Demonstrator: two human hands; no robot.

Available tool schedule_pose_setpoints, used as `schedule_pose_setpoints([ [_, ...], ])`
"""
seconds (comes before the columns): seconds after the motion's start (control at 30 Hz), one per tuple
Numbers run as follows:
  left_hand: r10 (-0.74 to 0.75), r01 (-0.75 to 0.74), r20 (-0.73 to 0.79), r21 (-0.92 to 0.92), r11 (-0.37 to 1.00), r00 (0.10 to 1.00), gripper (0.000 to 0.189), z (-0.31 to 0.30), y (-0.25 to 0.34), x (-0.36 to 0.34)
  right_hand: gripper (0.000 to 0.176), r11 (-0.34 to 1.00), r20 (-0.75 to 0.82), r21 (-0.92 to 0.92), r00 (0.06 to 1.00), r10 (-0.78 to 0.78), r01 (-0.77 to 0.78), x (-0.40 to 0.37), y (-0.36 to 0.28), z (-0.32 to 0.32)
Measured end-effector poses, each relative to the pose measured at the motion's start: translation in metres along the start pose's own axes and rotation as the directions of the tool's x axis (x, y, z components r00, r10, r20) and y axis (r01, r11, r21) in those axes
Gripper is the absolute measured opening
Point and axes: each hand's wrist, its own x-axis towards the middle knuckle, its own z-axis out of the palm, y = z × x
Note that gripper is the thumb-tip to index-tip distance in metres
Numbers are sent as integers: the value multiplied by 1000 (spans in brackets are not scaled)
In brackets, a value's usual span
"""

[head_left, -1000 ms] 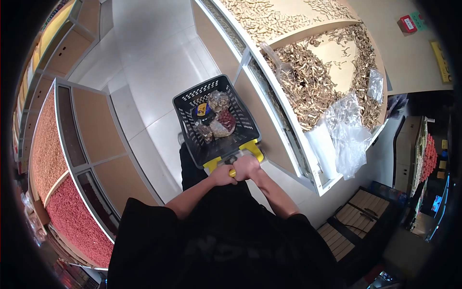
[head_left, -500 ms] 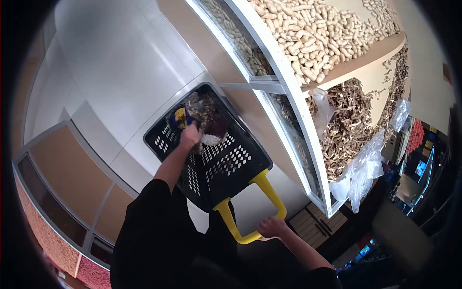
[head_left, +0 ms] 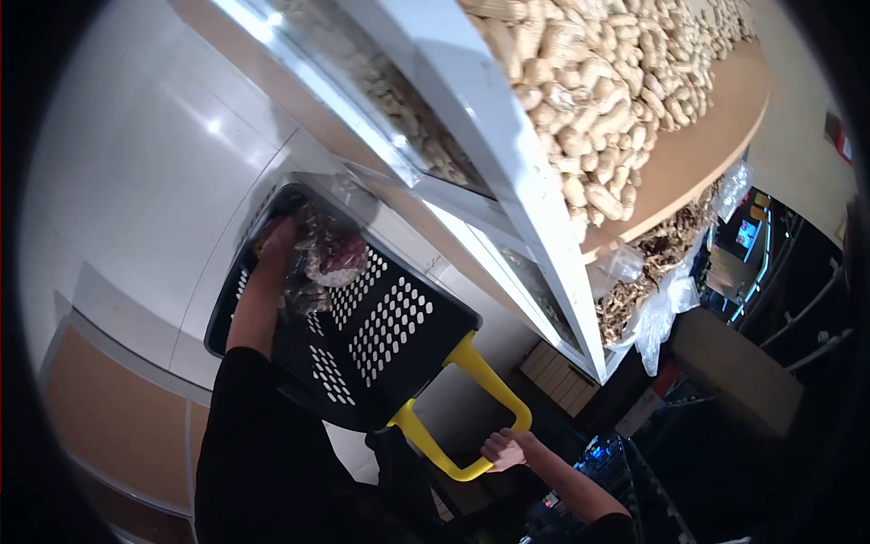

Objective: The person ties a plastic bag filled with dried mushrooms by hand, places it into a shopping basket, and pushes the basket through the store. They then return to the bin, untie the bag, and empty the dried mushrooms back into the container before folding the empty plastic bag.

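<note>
A black perforated shopping basket with a yellow handle stands on the pale floor beside a display bin. My right hand is closed around the bottom bar of the yellow handle. My left hand reaches into the far end of the basket and rests on clear bags of dried goods, one holding something red. Whether its fingers grip a bag is not visible.
A white-framed bin of peanuts in the shell rises right beside the basket, with glass panels below. Dried brown goods and plastic bags lie further right. Glossy floor tiles stretch to the left; a tan cabinet stands at lower left.
My head has dipped closer to the basket and bin. My left hand has left the handle and pushed deeper into the basket among the bags; my right hand stays on the handle.
</note>
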Motion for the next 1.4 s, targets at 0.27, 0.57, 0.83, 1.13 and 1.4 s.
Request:
schedule_pose_setpoints([
  [0.27, 263, -247, 59, -199, 948, 963, 28, -51, 0, -134, 35, 999, 14, -17, 999, -37, 37, 6, 1, -4],
  [0.57, 299, -282, -43, -484, 829, 953, 39, -213, 40, -298, 34, 980, 187, 143, 976, 108, -136, 53, -9, -65],
  [0.83, 150, -162, -99, -850, 502, 984, 34, -293, 107, -457, 24, 999, -319, 30, 946, 48, -41, 121, -21, -114],
  [1.13, -134, -561, -633, -751, 349, 763, 39, -347, 254, -625, 35, 947, -936, 197, 337, 105, 253, 84, -73, -101],
  [1.4, -33, -613, -618, -784, 93, 786, 34, -366, 353, -645, 23, 609, -471, 793, 625, 623, -9, -118, 7, 23],
])
